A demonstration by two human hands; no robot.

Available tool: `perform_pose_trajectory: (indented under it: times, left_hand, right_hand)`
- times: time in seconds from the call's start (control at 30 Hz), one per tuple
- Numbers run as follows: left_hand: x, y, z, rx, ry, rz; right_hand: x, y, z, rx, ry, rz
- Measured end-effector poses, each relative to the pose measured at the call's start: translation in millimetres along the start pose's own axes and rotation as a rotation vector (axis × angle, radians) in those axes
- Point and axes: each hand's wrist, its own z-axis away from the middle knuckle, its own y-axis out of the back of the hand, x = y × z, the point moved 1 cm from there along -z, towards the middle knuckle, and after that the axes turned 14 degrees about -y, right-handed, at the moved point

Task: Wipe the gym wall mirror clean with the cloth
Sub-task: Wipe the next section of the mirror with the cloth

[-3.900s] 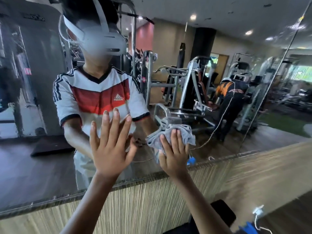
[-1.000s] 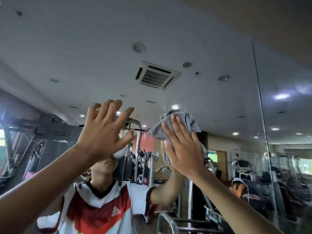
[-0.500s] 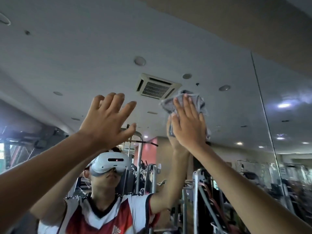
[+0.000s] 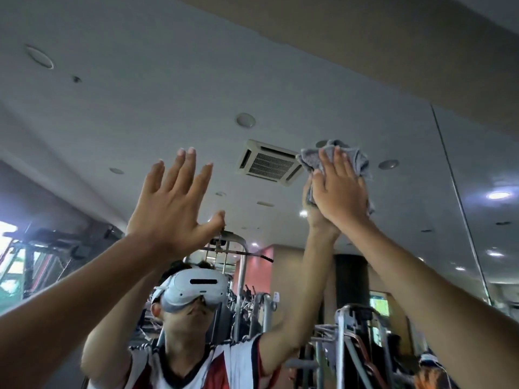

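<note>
Both arms are up high. The right hand (image 4: 341, 195), right of centre in the frame, lies flat with its fingers straight and close together, pressing the grey cloth (image 4: 361, 160) against the mirror (image 4: 134, 91). The cloth is bunched, and its crumpled edges stick out above the fingertips and past the right side of the palm. The hand's own reflection meets it from below at the glass, wrist to wrist.

Over at centre left, the left hand (image 4: 171, 203) is wide open, fingers straight and fanned, thumb out to the right, holding nothing. Its palm faces the mirror, but whether it touches the glass I cannot tell.

In the glass, a square ceiling vent (image 4: 268, 162) shows just left of the cloth, with round ceiling lights scattered about it. Lower centre, the person's reflection wears a white headset (image 4: 196, 289) and a white jersey (image 4: 193, 372) with red and black. Grey gym machines (image 4: 348, 341) crowd the lower right. A thin vertical seam (image 4: 457, 197) runs down the mirror on the right side, well clear of the cloth. Across the upper right corner sits a beige wall band (image 4: 393, 37) above the glass.
</note>
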Motion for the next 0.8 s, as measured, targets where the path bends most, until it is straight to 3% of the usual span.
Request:
perform_pose_trajectory:
  times: [0.07,0.17,0.37,0.47,0.67,0.8]
  left_hand:
    - [0,-1,1,-0.01,-0.005,0.003]
    - [-1,1,1,-0.018,-0.012,0.017]
    - [-14,12,8,-0.032,-0.115,-0.021]
    - [-36,19,13,-0.074,-0.259,-0.066]
    - [-42,11,25,-0.058,-0.236,-0.019]
    - [-48,11,35,0.015,-0.078,-0.005]
  right_hand:
    - [-38,0,3,-0.008,0.074,-0.001]
    - [-63,-2,39,0.011,0.341,-0.016]
    - [9,-2,68,-0.032,0.734,0.05]
    - [38,3,49,-0.03,0.643,0.074]
    - [-45,-3,12,-0.014,0.02,-0.03]
    - [-109,-1,40,-0.034,0.216,-0.003]
